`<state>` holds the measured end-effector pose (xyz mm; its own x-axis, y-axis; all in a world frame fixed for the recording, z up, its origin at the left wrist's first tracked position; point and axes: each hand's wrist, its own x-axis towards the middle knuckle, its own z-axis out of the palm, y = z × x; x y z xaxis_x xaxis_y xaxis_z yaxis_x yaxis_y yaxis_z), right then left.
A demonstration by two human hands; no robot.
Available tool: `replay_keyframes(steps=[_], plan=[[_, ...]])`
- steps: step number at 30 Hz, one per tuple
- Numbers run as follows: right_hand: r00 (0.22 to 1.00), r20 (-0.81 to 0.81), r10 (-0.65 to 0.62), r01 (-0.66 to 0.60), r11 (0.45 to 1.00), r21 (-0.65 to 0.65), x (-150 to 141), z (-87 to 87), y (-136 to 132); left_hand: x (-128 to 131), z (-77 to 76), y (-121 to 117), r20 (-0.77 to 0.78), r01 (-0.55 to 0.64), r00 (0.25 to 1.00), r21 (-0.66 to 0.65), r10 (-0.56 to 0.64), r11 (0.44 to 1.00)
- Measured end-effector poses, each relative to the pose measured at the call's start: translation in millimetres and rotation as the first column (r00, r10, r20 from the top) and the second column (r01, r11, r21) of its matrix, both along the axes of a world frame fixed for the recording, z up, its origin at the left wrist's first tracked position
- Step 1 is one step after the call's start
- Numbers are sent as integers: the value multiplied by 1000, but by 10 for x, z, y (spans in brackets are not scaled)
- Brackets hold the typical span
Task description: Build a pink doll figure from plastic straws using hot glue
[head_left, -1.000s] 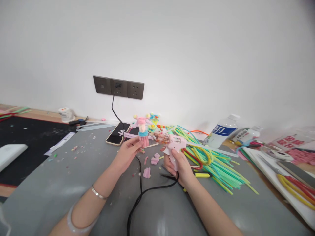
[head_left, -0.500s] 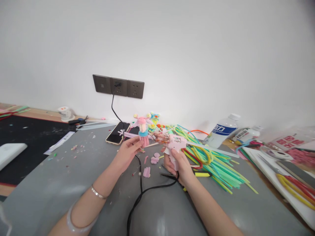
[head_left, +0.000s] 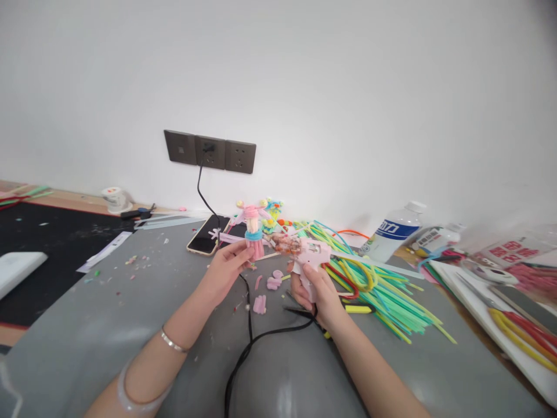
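My left hand [head_left: 227, 268] is closed on the lower part of a pipe-cleaner doll [head_left: 253, 227], which stands upright with a pink top, a blue band and a pink skirt. My right hand [head_left: 317, 290] grips the handle of a pale pink hot glue gun [head_left: 314, 253]. Its nozzle end, crusted with brownish residue, points left at the doll's blue band; whether it touches, I cannot tell. Below lie several short lilac pipe-cleaner pieces [head_left: 260, 304]. Behind the doll, a yellow and blue figure [head_left: 272, 215] is partly hidden.
Green and yellow pipe cleaners [head_left: 402, 307] spread out on the right, near a bottle [head_left: 391, 231]. A phone [head_left: 208, 235] lies left of the doll. The glue gun's black cord [head_left: 243, 354] crosses the grey table. Scissors [head_left: 513, 325] rest at far right.
Almost nothing differs. The doll and the glue gun's body appear very slightly further right; both hands keep their grips.
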<state>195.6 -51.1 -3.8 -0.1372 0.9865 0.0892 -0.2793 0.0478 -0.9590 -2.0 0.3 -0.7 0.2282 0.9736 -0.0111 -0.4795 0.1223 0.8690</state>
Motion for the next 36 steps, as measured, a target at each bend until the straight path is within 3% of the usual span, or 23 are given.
replay_keyframes(steps=[36], plan=[[999, 46, 22, -21, 999, -27, 1, 39, -15, -13, -29, 20, -1, -67, 998, 0, 67, 998]])
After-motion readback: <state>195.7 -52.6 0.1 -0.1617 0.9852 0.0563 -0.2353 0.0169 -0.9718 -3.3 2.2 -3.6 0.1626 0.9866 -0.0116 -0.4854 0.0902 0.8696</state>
